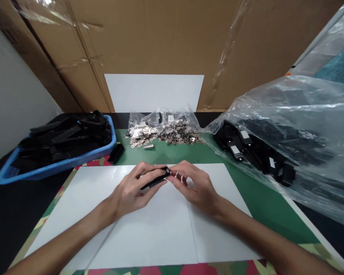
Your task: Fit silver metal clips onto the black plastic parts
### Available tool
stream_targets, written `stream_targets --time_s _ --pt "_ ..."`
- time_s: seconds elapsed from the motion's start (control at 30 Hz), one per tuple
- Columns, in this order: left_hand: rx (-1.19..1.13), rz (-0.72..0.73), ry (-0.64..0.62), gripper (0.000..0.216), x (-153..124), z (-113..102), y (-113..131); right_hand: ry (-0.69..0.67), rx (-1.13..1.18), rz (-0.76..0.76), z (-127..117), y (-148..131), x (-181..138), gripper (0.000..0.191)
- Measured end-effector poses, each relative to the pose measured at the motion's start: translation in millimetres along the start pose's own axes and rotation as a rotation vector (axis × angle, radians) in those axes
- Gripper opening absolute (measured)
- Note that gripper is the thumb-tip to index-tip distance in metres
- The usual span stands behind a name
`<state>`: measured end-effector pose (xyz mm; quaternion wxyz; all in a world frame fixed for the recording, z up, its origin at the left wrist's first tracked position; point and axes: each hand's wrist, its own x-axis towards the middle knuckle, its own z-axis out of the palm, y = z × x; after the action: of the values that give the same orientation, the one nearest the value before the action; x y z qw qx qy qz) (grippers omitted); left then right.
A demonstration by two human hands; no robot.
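Observation:
My left hand (133,189) is closed round a slim black plastic housing (158,181), held tilted above the white sheets (157,233). A small pale detail shows at the housing's right end. At that end, the thumb and forefinger of my right hand (199,187) pinch close together, touching or nearly touching the housing. Anything small between those fingertips is too small to make out. Beyond my hands, a heap of small shiny metal pieces (172,133) spills from clear plastic bags, with a short silver metal bar (148,146) in front.
At left stands a blue basket (113,131) full of black plastic parts, with one black part (116,153) beside it. On the right, a large clear bag (275,99) holds black parts with white labels. A cardboard wall (160,38) closes off the back.

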<state>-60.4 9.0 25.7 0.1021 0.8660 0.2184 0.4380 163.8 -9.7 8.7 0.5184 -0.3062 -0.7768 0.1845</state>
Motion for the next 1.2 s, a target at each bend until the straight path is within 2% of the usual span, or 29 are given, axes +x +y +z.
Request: stream_targets --time_s 0.33,0.43,0.53,0.63,0.8,0.93,1.2 --pt "0.019 -0.031 -0.071 0.044 -1.9 -0.1 -1.2 -0.025 0.007 0.019 -0.1 -0.3 0.4 0.020" --pt "0.008 -0.065 -0.059 0.038 -0.2 -0.5 0.0 -0.027 -0.015 0.056 -0.1 -1.5 0.5 0.027" --pt "-0.069 -0.196 -0.082 0.027 3.6 -2.5 -0.4 -0.050 -0.058 0.072 0.1 -2.2 -0.4 0.039" --pt "-0.270 -0.400 -0.121 0.016 8.4 -4.8 -3.2 -0.099 -0.165 0.034 0.4 -2.5 -1.9 0.041" --pt "-0.630 -0.713 -0.193 0.023 13.9 -4.3 -9.0 -0.140 -0.328 -0.020 0.2 -4.6 -2.5 0.035" --pt "-0.673 -0.793 -0.225 0.027 16.8 -3.4 -11.4 -0.178 -0.395 -0.037 0.5 -8.0 -1.2 0.031" --pt "-0.694 -0.831 -0.261 0.029 19.6 -4.5 -14.3 -0.266 -0.403 -0.046 1.4 -3.5 -2.5 0.034"
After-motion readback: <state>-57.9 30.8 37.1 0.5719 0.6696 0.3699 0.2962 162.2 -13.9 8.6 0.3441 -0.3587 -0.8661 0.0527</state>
